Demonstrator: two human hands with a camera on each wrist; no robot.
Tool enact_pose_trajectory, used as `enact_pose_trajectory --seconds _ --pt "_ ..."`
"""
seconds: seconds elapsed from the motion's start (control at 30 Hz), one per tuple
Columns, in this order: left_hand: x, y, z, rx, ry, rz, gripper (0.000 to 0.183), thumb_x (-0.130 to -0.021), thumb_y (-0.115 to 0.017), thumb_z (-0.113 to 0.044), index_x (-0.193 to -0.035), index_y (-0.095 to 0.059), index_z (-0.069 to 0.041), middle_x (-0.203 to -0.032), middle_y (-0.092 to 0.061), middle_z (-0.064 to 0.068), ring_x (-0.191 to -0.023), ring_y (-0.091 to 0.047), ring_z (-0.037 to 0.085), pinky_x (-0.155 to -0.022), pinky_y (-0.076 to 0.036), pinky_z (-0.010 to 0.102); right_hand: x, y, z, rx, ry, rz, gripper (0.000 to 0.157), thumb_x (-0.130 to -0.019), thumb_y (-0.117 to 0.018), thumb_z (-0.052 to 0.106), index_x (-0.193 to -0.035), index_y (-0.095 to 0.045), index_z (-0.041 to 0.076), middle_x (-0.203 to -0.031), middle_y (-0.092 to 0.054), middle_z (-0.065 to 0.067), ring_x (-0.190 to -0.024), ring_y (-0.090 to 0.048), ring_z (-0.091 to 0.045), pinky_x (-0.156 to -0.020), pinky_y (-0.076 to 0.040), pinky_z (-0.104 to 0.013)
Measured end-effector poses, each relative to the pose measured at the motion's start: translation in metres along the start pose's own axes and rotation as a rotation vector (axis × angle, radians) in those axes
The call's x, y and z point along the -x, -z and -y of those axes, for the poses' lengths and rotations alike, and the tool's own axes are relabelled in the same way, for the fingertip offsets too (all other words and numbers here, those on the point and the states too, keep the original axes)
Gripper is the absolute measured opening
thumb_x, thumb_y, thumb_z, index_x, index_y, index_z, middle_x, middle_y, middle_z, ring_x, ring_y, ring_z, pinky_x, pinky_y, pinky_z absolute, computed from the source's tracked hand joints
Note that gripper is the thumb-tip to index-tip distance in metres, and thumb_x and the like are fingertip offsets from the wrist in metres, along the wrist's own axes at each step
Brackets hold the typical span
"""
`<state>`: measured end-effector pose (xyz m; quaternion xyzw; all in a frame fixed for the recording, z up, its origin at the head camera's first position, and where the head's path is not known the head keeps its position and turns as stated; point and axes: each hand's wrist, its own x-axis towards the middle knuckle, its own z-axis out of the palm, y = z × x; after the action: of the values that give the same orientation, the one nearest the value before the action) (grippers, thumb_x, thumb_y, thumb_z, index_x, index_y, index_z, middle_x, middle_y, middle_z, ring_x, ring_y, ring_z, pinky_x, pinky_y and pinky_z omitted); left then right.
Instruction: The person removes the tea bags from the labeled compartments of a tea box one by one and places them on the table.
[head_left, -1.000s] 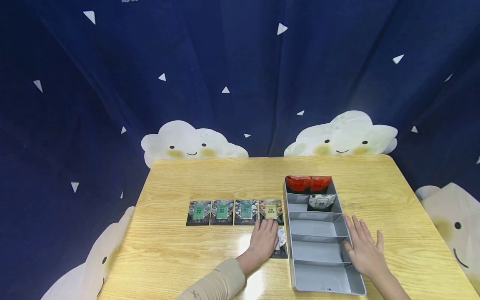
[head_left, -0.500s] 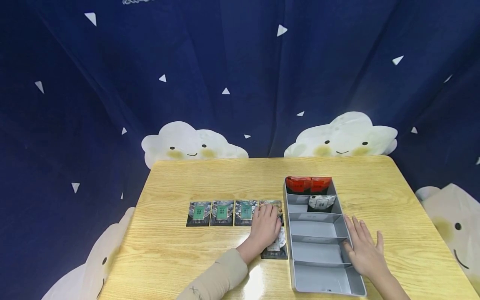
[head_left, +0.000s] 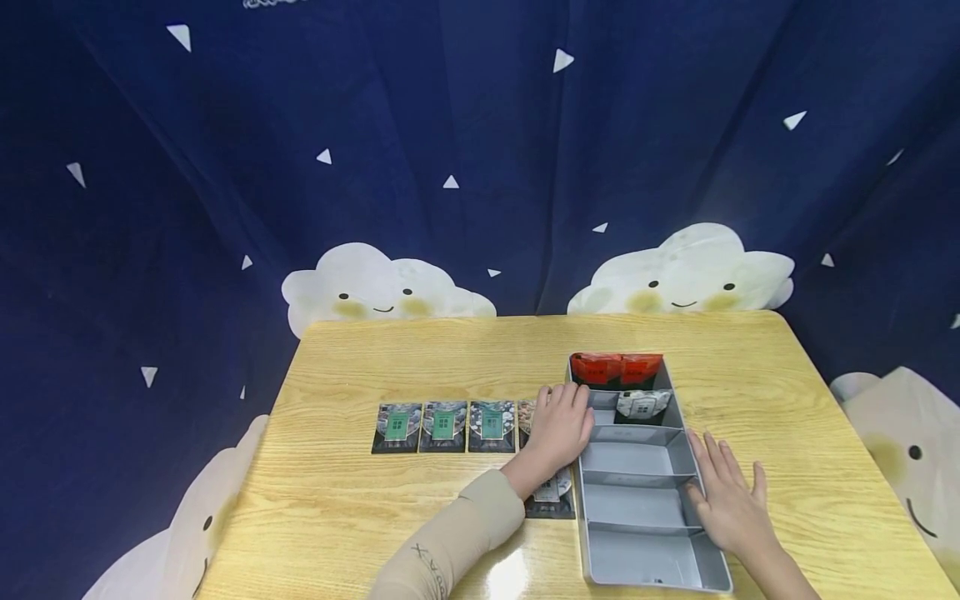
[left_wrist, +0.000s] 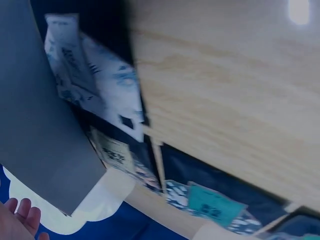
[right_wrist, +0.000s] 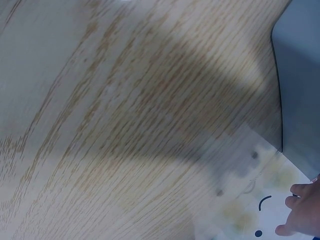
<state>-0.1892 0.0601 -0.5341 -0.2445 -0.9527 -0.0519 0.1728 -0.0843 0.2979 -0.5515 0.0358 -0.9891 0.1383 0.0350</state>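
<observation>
Just right of centre, the left hand (head_left: 553, 429) hung over the left rim of the lower-right tray (head_left: 643, 560), fingers loosely bent and holding nothing visible. The right hand (head_left: 731, 504) touched the tray's right side, fingers spread, grasping nothing. Red packets (head_left: 597, 370) stood in the top compartment, a white packet (head_left: 643, 406) in the second; green-labelled packets (head_left: 444, 425) lay at lower centre.

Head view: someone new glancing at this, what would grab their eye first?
Probably the two red packets in the far compartment of the gray box, the most vivid color on the table. Next, the left hand at the box's left edge and the right hand at its right side. Behind the table, a dark blue curtain with smiling white clouds fills much of the view.
</observation>
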Motion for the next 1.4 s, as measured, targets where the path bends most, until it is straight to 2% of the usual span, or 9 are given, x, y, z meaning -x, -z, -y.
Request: enact_pose_trajectory --seconds 0.13,0.43,0.8,1.03,1.23,1.4 --pt "-0.009 0.001 -0.009 -0.011 -0.031 0.037 0.030 -0.093 -0.043 -0.032 -0.119 -0.050 -0.019 -0.107 -0.050 -0.003 -0.097 -0.045 0.014 -0.089 -0.032 0.033 0.001 0.000 0.000 -0.004 0.000 0.005 0.077 -0.085 -0.049 0.018 -0.148 -0.004 0.018 -0.143 -0.024 -0.025 -0.132 -0.017 -0.042 -0.099 0.013 -0.062" --pt "-0.027 -0.007 -0.024 -0.053 -0.048 0.058 0.033 -0.095 -0.038 -0.035 -0.123 -0.047 -0.021 -0.111 -0.048 -0.006 -0.103 -0.043 0.012 -0.095 -0.031 0.034 -0.001 0.000 -0.002 -0.003 0.006 0.008 0.076 -0.086 -0.049 0.018 -0.148 -0.004 0.018 -0.144 -0.022 -0.024 -0.133 -0.016 -0.042 -0.099 0.010 -0.063" --pt "-0.046 -0.015 -0.043 -0.088 -0.105 0.130 0.031 -0.094 -0.040 -0.036 -0.122 -0.044 -0.024 -0.112 -0.045 -0.010 -0.101 -0.042 0.008 -0.090 -0.030 0.029 -0.002 0.001 -0.001 -0.005 0.010 0.010 0.077 -0.087 -0.048 0.018 -0.148 -0.002 0.019 -0.146 -0.020 -0.023 -0.133 -0.015 -0.042 -0.099 0.012 -0.063" --pt "-0.055 -0.018 -0.058 -0.108 -0.136 0.170 0.032 -0.092 -0.043 -0.037 -0.122 -0.043 -0.025 -0.114 -0.044 -0.010 -0.102 -0.041 0.008 -0.092 -0.028 0.029 -0.003 0.002 -0.002 -0.007 0.013 0.006 0.075 -0.087 -0.048 0.019 -0.148 -0.004 0.018 -0.145 -0.021 -0.024 -0.133 -0.017 -0.042 -0.099 0.012 -0.063" --pt "-0.059 -0.017 -0.068 -0.139 -0.154 0.230 0.039 -0.091 -0.047 -0.043 -0.126 -0.040 -0.026 -0.116 -0.042 -0.011 -0.105 -0.039 0.006 -0.093 -0.026 0.029 -0.002 0.001 -0.002 0.000 0.012 0.004 0.076 -0.086 -0.048 0.019 -0.148 -0.004 0.018 -0.145 -0.021 -0.024 -0.133 -0.017 -0.042 -0.099 0.008 -0.064" --pt "-0.062 -0.016 -0.077 -0.152 -0.181 0.237 0.039 -0.089 -0.050 -0.045 -0.124 -0.041 -0.028 -0.114 -0.042 -0.013 -0.104 -0.039 0.006 -0.093 -0.026 0.029 -0.001 0.001 -0.002 -0.001 0.011 0.008 0.077 -0.086 -0.048 0.019 -0.148 -0.003 0.019 -0.145 -0.021 -0.024 -0.132 -0.017 -0.042 -0.099 0.008 -0.064"
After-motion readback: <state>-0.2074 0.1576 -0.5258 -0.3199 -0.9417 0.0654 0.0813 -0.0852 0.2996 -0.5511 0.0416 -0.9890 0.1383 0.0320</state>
